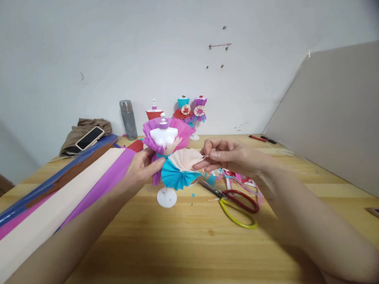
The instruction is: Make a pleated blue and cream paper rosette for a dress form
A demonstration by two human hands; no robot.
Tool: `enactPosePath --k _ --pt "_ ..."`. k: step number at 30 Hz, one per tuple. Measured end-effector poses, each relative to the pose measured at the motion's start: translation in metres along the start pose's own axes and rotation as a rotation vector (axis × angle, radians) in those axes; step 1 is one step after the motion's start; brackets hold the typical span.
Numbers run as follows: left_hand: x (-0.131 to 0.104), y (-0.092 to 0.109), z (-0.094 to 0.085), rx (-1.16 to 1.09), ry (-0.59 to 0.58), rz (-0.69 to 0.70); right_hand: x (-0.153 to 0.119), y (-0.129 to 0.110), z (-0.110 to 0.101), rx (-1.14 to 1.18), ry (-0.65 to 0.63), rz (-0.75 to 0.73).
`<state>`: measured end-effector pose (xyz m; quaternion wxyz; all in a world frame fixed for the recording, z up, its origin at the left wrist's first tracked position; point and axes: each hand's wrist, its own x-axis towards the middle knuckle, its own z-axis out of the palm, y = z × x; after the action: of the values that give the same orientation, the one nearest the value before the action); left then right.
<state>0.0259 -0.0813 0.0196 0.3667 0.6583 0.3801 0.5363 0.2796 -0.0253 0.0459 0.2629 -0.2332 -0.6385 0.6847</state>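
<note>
A small white dress form (164, 137) stands on a round white base (167, 198), dressed in ruffled purple crepe paper. My left hand (142, 165) is closed around its waist, thumb in front. At the skirt's front, a fan of pleated cream crepe paper (184, 159) sits above a fan of pleated blue crepe paper (178, 175). My right hand (227, 154) pinches a thin pale strand at the cream fan's right edge; whether this is thread or twisted paper is unclear. Scissors (222, 195) with one red and one yellow handle lie below my right hand.
Coloured paper scraps (239, 179) lie behind the scissors. Long crepe paper sheets (67, 190) cover the left side, near a phone (90, 138) on brown cloth. A flask (128, 120) and several dressed forms (184, 106) stand by the wall. Markers (262, 139) lie at right.
</note>
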Motion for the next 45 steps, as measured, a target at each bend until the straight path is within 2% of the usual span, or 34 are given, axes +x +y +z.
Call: enactPosePath --k 6,15,25,32,39,42,45 --pt "0.0 -0.005 -0.001 -0.003 -0.012 -0.007 0.001 0.002 -0.002 0.007 -0.009 0.001" --pt "-0.003 -0.008 -0.002 -0.012 -0.021 -0.023 0.0 0.0 0.005 0.056 -0.021 -0.003" --pt "-0.004 -0.005 0.0 0.035 -0.006 -0.006 -0.004 -0.002 0.006 -0.069 -0.098 0.073" --pt "-0.003 -0.006 -0.004 0.039 0.016 -0.024 -0.007 -0.002 0.005 -0.236 -0.321 0.154" --pt "0.0 -0.009 -0.007 0.05 0.054 -0.025 -0.008 -0.001 0.009 -0.173 -0.287 0.058" --pt "0.0 -0.011 -0.008 0.044 0.056 -0.021 -0.006 0.006 0.014 -0.191 -0.416 0.123" --pt "0.001 -0.013 -0.009 0.025 0.059 -0.013 0.003 0.026 0.025 -0.218 -0.53 0.235"
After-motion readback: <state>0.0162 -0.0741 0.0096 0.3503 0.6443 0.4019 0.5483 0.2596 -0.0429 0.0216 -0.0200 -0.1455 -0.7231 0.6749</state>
